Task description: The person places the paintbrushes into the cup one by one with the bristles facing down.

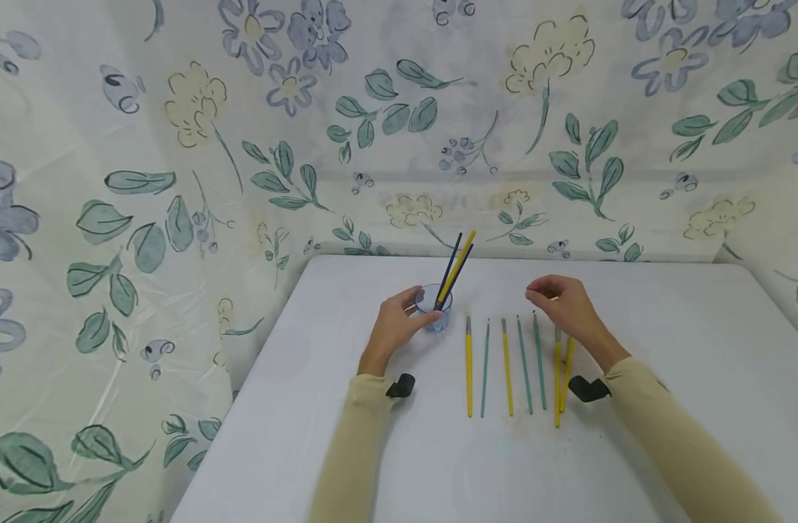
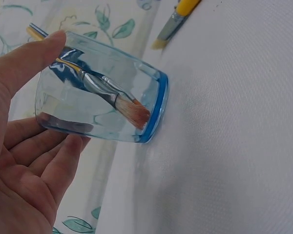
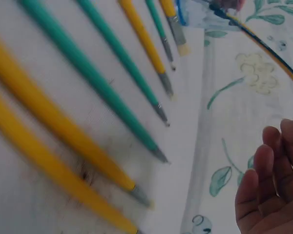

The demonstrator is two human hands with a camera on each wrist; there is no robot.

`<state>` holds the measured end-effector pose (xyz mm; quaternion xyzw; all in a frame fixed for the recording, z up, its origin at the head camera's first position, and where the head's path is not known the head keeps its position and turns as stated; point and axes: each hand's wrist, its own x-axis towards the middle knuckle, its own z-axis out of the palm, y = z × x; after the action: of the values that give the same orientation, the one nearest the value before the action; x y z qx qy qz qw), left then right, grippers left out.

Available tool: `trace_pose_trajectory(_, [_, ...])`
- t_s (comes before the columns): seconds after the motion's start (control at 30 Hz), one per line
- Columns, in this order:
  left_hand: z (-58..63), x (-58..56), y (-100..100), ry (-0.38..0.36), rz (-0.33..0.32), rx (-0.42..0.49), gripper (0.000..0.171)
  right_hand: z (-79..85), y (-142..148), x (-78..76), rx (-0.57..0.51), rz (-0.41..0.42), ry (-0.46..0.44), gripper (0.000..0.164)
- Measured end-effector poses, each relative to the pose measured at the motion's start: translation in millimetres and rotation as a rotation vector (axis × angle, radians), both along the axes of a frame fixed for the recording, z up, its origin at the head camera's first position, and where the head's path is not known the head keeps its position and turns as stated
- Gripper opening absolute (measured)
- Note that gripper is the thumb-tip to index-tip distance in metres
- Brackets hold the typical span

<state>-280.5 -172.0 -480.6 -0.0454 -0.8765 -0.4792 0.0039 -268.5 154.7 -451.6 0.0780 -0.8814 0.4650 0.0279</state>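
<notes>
My left hand grips a clear, blue-tinted cup, thumb on one side and fingers on the other. A yellow-handled paintbrush and two dark-handled ones lean inside it, handles up. In the left wrist view, reddish-brown bristles rest near the cup's blue base. My right hand hovers above the far ends of several paintbrushes laid side by side. Its fingers are loosely bent, with nothing visible between them. Yellow brushes and thinner green brushes lie with their tips pointing away.
A white table carries everything. Its far edge meets a floral curtain, which also hangs along the left side. Two yellow brushes at the row's right end lie close together, near my right wrist. Small specks dot the tabletop there.
</notes>
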Motion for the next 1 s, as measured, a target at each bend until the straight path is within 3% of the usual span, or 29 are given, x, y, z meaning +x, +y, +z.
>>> trace_pose_trajectory(0.3, [4.0,-0.2,1,0.006,-0.001,0.012,0.081,-15.1,47,23.6,0.224,0.176,-0.02,0.017])
trace_pose_trajectory(0.57, [0.9,-1.5,2,-0.015,0.003,0.003,0.083,-27.9,66,39.9,0.359,0.242,-0.007,0.009])
trace_pose_trajectory(1.0, [2.2,-0.3,3,-0.005,0.007,0.023,0.082,-37.0,71,44.8,0.421,0.332,0.05,0.018])
